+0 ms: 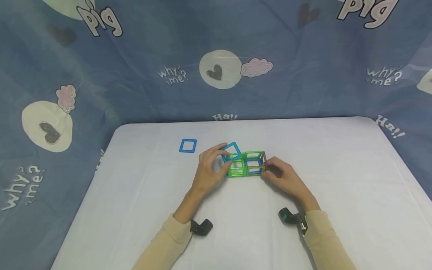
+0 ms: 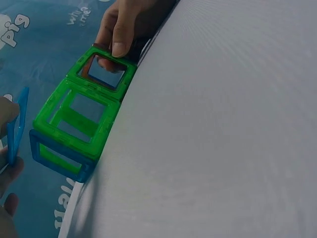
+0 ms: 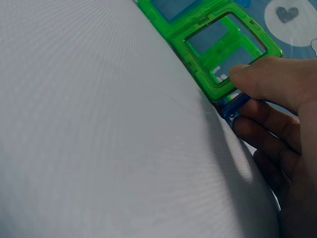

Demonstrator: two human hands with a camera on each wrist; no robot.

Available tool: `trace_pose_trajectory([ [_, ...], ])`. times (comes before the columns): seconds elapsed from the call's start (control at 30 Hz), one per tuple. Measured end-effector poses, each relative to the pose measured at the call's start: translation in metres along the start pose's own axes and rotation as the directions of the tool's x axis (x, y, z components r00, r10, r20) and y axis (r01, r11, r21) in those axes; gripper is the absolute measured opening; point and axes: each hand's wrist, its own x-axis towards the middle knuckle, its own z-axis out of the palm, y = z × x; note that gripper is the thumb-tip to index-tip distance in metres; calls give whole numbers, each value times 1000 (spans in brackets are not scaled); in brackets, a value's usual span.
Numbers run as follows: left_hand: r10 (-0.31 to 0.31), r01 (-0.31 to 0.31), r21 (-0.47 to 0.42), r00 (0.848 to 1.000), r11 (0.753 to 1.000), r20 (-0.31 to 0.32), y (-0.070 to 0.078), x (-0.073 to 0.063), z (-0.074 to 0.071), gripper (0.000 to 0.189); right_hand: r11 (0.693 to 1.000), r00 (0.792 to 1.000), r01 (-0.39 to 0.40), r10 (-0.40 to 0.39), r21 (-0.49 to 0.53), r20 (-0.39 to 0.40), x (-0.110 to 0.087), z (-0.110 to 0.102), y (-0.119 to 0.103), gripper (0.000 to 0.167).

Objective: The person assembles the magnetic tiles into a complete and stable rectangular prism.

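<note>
My left hand [image 1: 207, 170] pinches a blue square magnetic tile [image 1: 238, 148] between thumb and fingers, tilted over the left end of a block of joined tiles. In the left wrist view the raised blue tile [image 2: 23, 111] stands apart from that block. The block [image 1: 237, 174] is two cells long, mostly green open-frame squares, with a blue tile [image 2: 62, 147] across its left end and a reddish-brown one [image 1: 264, 159] at its right end. My right hand [image 1: 287, 178] grips the right end, its thumb on a green frame [image 3: 200, 87] and its fingers behind the end.
A loose blue square tile [image 1: 187, 151] lies on the white-covered table [image 1: 152, 180], behind and left of my left hand. A blue printed curtain [image 1: 141, 90] hangs along the table's back edge. Each wrist carries a small black camera [image 1: 201, 227].
</note>
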Motion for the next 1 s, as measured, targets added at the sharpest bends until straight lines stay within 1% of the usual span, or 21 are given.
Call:
trace_pose_trajectory([
  [0.23,42,-44,48,998,998,49,1,5,8,14,1000,1000,-8,8,7,-2,-1,1,0,22],
  [0.4,70,-76,81,995,994,68,8,12,14,15,1000,1000,-6,5,-11,-5,-1,1,1,22],
  [0.53,91,-98,95,993,991,76,13,16,16,15,1000,1000,-2,2,-14,-6,0,1,1,22],
  [0.73,89,-100,119,992,988,93,13,18,19,15,1000,1000,2,-2,-4,-3,0,1,1,22],
  [1.0,105,-124,125,984,984,146,15,22,21,15,1000,1000,-3,3,-1,-4,0,1,1,21],
])
